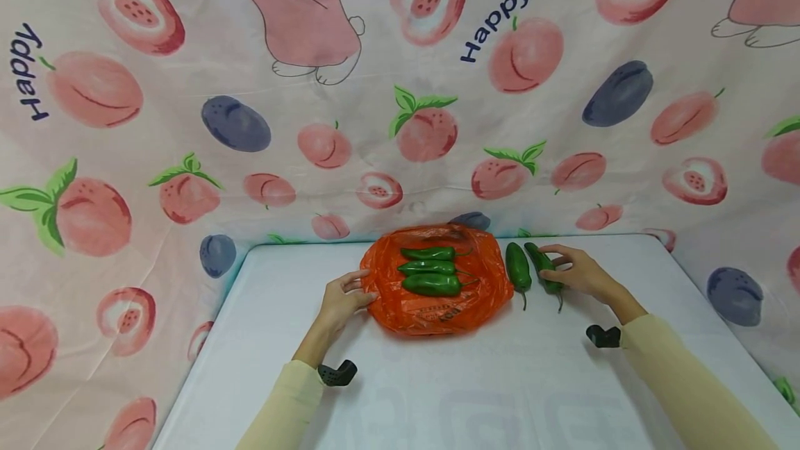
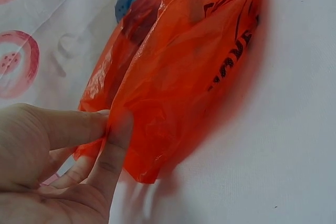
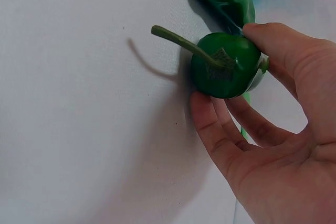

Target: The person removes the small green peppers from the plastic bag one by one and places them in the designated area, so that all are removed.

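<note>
My left hand (image 1: 340, 301) pinches the left edge of an orange-red plastic bag (image 1: 437, 321); in the left wrist view thumb and fingers close on a fold of its thin film (image 2: 157, 82). Three green peppers (image 1: 431, 285) lie side by side across the bag, stems to the right. Just off its right side another green pepper (image 1: 518, 268) rests on the table, stem toward me. Right beside that one, my right hand (image 1: 580, 271) grips a further green pepper (image 1: 541, 260). In the right wrist view its curved stem (image 3: 178, 41) sticks out between thumb and fingers.
A white-covered table (image 1: 450, 394) carries everything. Behind it hangs a fruit-printed cloth (image 1: 431, 193), which comes down to the table's back edge. A small black device (image 1: 338, 373) sits at my left wrist, and a second black device (image 1: 603, 336) at the right.
</note>
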Available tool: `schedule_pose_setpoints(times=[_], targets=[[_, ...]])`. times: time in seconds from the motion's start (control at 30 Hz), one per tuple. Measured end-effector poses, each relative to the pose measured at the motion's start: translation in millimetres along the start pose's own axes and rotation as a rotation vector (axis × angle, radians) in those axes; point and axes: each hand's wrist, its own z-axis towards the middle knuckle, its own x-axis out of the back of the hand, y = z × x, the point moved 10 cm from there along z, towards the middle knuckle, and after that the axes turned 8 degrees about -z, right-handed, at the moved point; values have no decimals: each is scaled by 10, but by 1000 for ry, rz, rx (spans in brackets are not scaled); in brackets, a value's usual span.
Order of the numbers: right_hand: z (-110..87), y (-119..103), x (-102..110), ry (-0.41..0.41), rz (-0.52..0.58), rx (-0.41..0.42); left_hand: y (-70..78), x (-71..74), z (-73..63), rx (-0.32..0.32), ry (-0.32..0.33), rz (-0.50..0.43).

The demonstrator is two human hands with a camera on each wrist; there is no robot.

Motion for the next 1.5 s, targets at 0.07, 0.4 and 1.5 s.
schedule_pose_setpoints(times=[0.07, 0.4, 1.5], targets=[[-1, -7, 7, 1, 1, 2, 11, 1, -2, -5, 0, 0], [-3, -54, 42, 9, -15, 9, 5, 15, -11, 4, 13, 7], [-57, -197, 116, -72, -26, 76, 48, -3, -58, 0, -5, -4]])
